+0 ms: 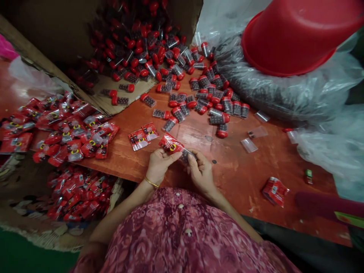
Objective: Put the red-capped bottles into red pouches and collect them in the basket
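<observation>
My left hand (pixel 159 163) pinches a red printed packet (pixel 170 144) by its near edge, just above the red-brown table (pixel 244 170). My right hand (pixel 200 171) is closed on the packet's other end, where a small clear tube of dark beads (pixel 185 154) pokes into or out of it; I cannot tell which. Two more red packets (pixel 143 135) lie flat just left of my hands. Farther back, several red-capped tubes (pixel 204 102) are scattered over the table.
A tipped cardboard box (pixel 113 102) spills more capped tubes at the back. Piles of filled red packets (pixel 65 129) lie at left and in a box below (pixel 76 197). A red plastic basin (pixel 295 34) rests on clear plastic bags at right. Empty clear sleeves (pixel 250 144) lie loose.
</observation>
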The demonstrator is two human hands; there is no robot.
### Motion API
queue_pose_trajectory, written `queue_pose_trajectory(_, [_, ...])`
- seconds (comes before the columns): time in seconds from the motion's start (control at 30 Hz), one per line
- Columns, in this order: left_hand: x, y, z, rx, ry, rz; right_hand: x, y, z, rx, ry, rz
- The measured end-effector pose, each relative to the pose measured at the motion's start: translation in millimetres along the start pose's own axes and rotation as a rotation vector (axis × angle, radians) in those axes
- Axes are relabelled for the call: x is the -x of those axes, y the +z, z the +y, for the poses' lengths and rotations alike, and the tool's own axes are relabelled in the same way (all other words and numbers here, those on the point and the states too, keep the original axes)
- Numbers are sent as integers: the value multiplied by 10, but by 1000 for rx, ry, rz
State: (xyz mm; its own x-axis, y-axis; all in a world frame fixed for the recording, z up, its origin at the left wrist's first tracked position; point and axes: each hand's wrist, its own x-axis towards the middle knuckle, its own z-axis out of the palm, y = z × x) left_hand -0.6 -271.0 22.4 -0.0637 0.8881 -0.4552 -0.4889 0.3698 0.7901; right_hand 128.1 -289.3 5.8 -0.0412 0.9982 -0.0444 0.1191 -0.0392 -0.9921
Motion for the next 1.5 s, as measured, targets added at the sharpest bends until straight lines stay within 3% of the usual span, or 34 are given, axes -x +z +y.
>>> queue_pose_trajectory(0.1, [-25, 29, -34, 53, -55, -37, -30, 18, 40, -78, 62, -61])
queue_pose_trajectory(0.2, [-49, 54, -42, 79, -92, -78, -72, 56, 51, -139, 95, -37])
queue_pose_trajectory(0.33, [-64, 75, -17, 126, -73, -78, -99, 104, 11, -209, 72, 5])
queue_pose_trajectory(0.5, [-63, 84, 45, 155, -23, -48, -121, 39, -22, -304, 117, -137])
queue_pose_trajectory(0.6, [-66, 55, 56, 133, -28, -73, -198, 12, 3, -309, 143, -127])
queue_pose_trajectory(0.8, [-55, -6, 153, -77, 151, -112, -310, 35, -31, -282, 192, -111])
queue_pose_trajectory(0.93, [-83, 16, 232, -25, 168, -92, -258, 4, -95, -152, 101, -41])
queue_pose_trajectory(1.1, [-114, 59, 175, 67, 99, -88, -228, -10, -77, -6, 21, -143])
queue_pose_trajectory(1.17, [-117, 75, 152, 76, 92, -58, -212, 16, -67, 36, -17, -111])
queue_pose_trajectory(1.4, [-85, 106, 155, 71, -39, -127, -184, 111, -120, 57, -57, -75])
queue_pose_trajectory(1.5, [-65, 127, 139, 93, -12, -126, -181, 116, -126, 45, -55, -71])
